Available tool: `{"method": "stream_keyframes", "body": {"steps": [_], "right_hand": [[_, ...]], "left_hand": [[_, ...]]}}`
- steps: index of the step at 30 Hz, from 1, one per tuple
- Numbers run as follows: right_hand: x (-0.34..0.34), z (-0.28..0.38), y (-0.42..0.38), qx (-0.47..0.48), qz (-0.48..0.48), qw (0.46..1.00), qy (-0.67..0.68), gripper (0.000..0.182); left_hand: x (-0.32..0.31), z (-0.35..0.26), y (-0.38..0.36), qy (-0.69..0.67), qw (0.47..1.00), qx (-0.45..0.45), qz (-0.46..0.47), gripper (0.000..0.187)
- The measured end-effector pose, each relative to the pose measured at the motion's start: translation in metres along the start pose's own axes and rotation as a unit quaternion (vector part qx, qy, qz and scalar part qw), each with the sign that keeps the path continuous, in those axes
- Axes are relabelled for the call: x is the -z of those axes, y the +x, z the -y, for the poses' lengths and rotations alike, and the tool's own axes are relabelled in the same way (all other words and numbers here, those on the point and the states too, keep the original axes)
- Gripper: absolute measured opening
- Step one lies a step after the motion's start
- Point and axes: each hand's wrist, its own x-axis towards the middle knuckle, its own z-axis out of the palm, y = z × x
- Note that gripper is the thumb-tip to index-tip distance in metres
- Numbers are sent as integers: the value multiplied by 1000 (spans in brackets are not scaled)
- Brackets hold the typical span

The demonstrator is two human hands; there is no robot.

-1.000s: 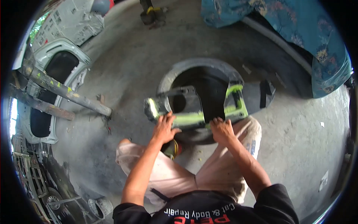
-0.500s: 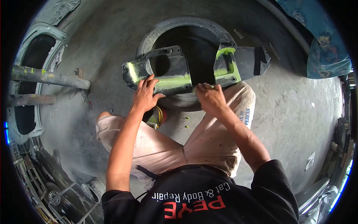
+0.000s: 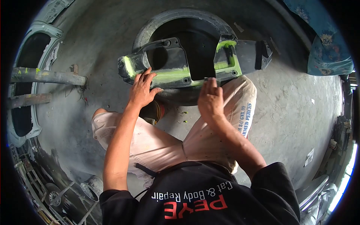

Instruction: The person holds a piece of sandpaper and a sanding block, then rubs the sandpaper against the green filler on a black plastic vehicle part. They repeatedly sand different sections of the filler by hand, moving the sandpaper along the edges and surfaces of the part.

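A dark car body panel [image 3: 168, 77], with yellow-green patches along its frame and two raised ends, lies across a dusty tyre [image 3: 140, 39]. My left hand [image 3: 142, 90] rests on the panel's lower left edge, fingers spread and thumb out to the side. At the narrow middle strip, my right hand [image 3: 210, 100] presses its fingertips against the lower edge. Its fingers are held close together, and whatever may be under them is hidden. The panel's right end sits just above my knee.
Two grey posts [image 3: 48, 77] jut in from the left, before a pale car door-like frame [image 3: 36, 80]. A round tin [image 3: 158, 111] stands below the tyre, partly behind my left arm. Blue flowered cloth [image 3: 330, 52] hangs at the upper right. Green crumbs dot the concrete floor [image 3: 285, 108].
My right hand has turned, its fingers now straighter and pointing up at the strip's edge. The left hand stays on the panel. The whole view has shifted slightly.
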Motion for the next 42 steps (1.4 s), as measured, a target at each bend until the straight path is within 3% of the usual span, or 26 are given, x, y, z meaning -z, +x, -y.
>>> {"method": "stream_keyframes", "body": {"steps": [2,4,6,7,8,10,12,14,16,19,23,26,27,28,30,32,34,36,38,39,42], "right_hand": [[12,22,-1,107,-24,994,29,57],[0,38,-6,153,-114,968,165,57],[-8,23,-6,126,-79,981,128,57],[-6,13,-2,74,6,995,72,56],[-17,-6,-3,44,-65,993,90,55],[-18,-18,-4,7,-103,990,97,56],[-6,12,3,0,11,999,-38,58],[4,33,-1,120,-46,990,50,58],[2,35,-5,158,-80,977,119,58],[-8,0,-2,82,-14,996,35,58],[-13,-29,0,0,-18,994,110,58],[-2,1,6,78,-11,983,165,62],[-5,13,5,126,-82,968,203,62],[-8,19,2,129,-95,964,214,59],[-13,4,4,120,-64,980,147,58],[5,-28,14,43,93,992,75,51],[-8,-45,8,-7,-65,998,14,54],[-2,-27,18,0,114,993,-3,54],[-6,-2,12,46,65,997,-13,52],[-7,-1,11,45,-18,998,-29,50],[-4,-37,6,26,22,999,34,51]], "left_hand": [[3,-3,1,-4,1000,-2,-1,66],[4,-5,0,-7,1000,-2,-1,65],[5,-4,0,-8,1000,-1,-2,65],[5,-3,-1,-8,1000,1,-1,65],[5,-3,-1,-11,1000,1,-2,65],[2,-2,-1,-16,1000,1,-3,65],[2,-2,-1,-20,1000,-5,-16,64],[4,-2,2,-16,1000,-7,-13,64],[5,-3,0,-13,1000,-6,-5,64],[5,-3,-1,-17,1000,0,0,64],[3,-2,1,-13,1000,0,-3,65],[4,-2,0,-17,1000,-2,-4,65],[4,-2,0,-18,1000,-1,-3,65],[4,-2,0,-18,1000,-3,-2,65],[3,-1,1,-14,1000,11,15,65],[4,-4,1,-8,1000,15,14,65],[4,-2,-1,-2,1000,21,15,65],[3,-2,-1,-16,1000,16,9,66],[1,0,0,-15,1000,5,2,66],[3,-1,-1,-13,1000,1,-4,66],[4,-2,-1,-9,1000,17,12,66]]}}
